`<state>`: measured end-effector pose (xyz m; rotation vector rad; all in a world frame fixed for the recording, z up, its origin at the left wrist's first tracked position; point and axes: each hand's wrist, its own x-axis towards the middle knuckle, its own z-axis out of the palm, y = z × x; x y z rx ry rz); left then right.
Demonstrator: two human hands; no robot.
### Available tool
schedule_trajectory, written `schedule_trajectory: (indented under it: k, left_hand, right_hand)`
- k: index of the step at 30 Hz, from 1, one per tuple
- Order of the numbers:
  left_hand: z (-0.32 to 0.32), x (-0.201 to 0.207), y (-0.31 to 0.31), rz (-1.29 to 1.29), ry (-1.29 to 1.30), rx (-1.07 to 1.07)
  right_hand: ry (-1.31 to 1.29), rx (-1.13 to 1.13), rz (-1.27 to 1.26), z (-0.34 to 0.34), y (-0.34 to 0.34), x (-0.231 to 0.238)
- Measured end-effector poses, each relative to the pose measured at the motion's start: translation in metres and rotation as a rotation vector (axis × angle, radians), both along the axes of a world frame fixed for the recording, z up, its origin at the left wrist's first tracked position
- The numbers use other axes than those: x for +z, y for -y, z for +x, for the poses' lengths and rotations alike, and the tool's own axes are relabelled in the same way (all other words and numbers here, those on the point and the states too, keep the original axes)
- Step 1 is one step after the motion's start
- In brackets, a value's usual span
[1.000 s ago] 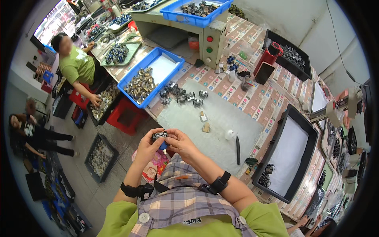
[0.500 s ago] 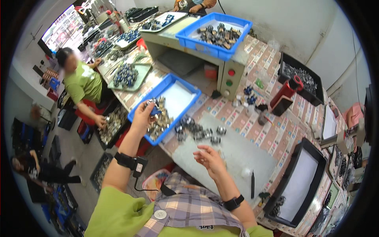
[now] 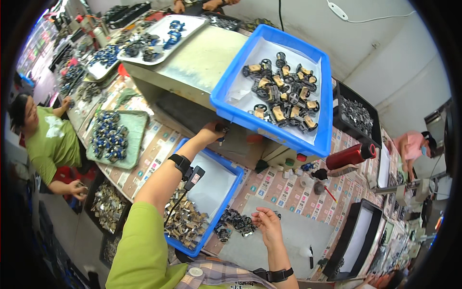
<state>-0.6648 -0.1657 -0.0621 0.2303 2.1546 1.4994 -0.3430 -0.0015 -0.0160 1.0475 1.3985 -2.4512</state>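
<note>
My left hand (image 3: 210,133) is stretched far forward, at the opening under the metal bench unit. Its fingers are closed on a small dark blue part (image 3: 222,138), mostly hidden by the hand. Below that arm lies a blue tray (image 3: 236,185) with white lining and a heap of brass-coloured metal pieces (image 3: 185,224). My right hand (image 3: 267,225) hovers over the grey mat (image 3: 303,231), fingers loosely bent and apart, with nothing visible in them. Beside it on the mat is a cluster of small black round parts (image 3: 236,224).
On the metal unit (image 3: 202,55) stands a blue tray (image 3: 325,96) of black-and-tan parts, overhanging its front. A red bottle (image 3: 349,156) stands to the right, with a long black tray (image 3: 353,241) nearer. At left, a person in green (image 3: 55,139) sits by a green tray (image 3: 138,139).
My left hand has reached forward and up from above the brass-coloured pieces to the metal unit, still holding the part. The view has shifted forward. My right hand stays over the mat.
</note>
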Motion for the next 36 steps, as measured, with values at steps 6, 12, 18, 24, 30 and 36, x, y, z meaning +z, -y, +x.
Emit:
schedule_trajectory:
  k: [6, 12, 18, 24, 30, 36]
  left_hand:
    - [-0.008, -0.01, -0.022, -0.028, 0.074, -0.041]
    - [-0.005, -0.026, -0.024, -0.1, -0.033, -0.092]
    - [0.004, 0.003, -0.032, -0.121, 0.036, -0.058]
    - [-0.005, -0.016, -0.015, -0.081, 0.076, -0.067]
    - [-0.013, -0.021, -0.028, -0.167, 0.109, -0.029]
    - [-0.034, -0.033, -0.041, -0.177, -0.044, 0.062]
  right_hand:
    - [0.008, -0.069, 0.033, -0.005, -0.012, -0.012]
    - [-0.02, 0.039, 0.071, -0.01, -0.014, -0.017]
    - [-0.007, 0.047, 0.097, 0.013, -0.024, -0.02]
    - [-0.002, 0.039, 0.081, 0.02, -0.029, -0.023]
    - [0.002, 0.027, 0.106, 0.022, -0.036, -0.02]
    - [0.014, 0.011, 0.109, 0.03, -0.039, -0.019]
